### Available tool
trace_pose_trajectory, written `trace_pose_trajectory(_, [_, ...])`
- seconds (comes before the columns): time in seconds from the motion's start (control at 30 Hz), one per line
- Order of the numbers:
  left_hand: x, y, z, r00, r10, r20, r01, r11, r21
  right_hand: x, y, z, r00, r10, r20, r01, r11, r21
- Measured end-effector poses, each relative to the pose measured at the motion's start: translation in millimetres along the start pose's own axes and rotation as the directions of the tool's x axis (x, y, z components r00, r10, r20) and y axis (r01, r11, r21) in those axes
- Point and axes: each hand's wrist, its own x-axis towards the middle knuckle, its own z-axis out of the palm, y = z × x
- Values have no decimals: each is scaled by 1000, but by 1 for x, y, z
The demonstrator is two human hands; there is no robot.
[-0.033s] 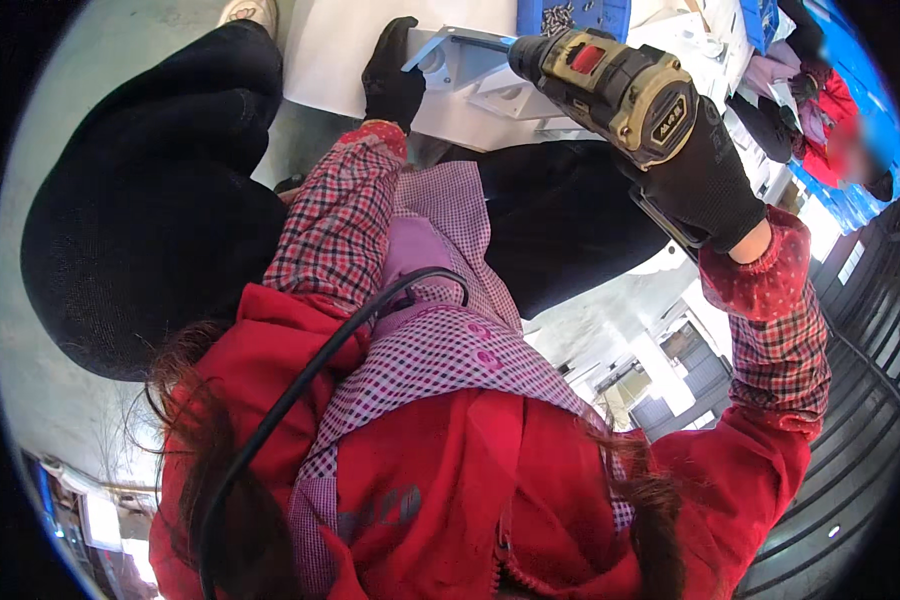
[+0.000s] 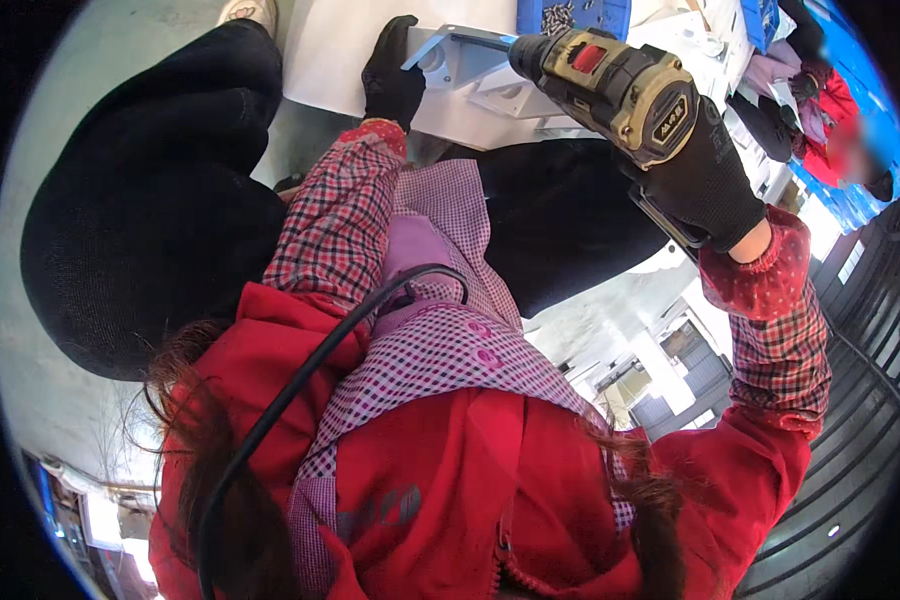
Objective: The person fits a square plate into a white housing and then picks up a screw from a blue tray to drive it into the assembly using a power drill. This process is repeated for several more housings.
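Drill (image 2: 598, 92) with pale-lettered black badge (image 2: 671, 119)

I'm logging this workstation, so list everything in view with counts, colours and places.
Power drill: 1, tan and black, in right hand
Brackets: at least 2, white, between left hand and drill
Bins: at least 2, blue, top centre and upper right
Metal fasteners: many, silvery, in centre bin
Work surface: 1, white, top
Cable: 1, black, across torso
Co-workers: at least 1, red clothing, upper right
Apron: 1, checked purple-white, on torso
Left hand: 1, black-gloved, at bracket
Right hand: 1, black-gloved, around drill
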Motion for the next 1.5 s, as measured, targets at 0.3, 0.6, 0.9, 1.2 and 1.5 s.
trace_pose_trajectory(0.3, [4,2,-2,1000,12,-8,-12,1000,0,0,-4,2,996,84,-21,-84,996,17])
trace_pose_trajectory(0.6, [13,-12,6,997,80,-16,-80,997,-16,12,-1,-10,969,243,50,-243,894,377])
trace_pose_trajectory(0.9, [23,-7,5,999,32,14,-32,999,5,21,-12,-11,962,216,-168,-175,957,231])
trace_pose_trajectory(1.2, [22,-19,7,997,68,-36,-68,998,-6,29,3,-16,987,145,-65,-129,970,205])
trace_pose_trajectory(1.5, [32,-11,5,992,126,-11,-126,992,-8,23,5,-19,921,388,17,-335,772,540])
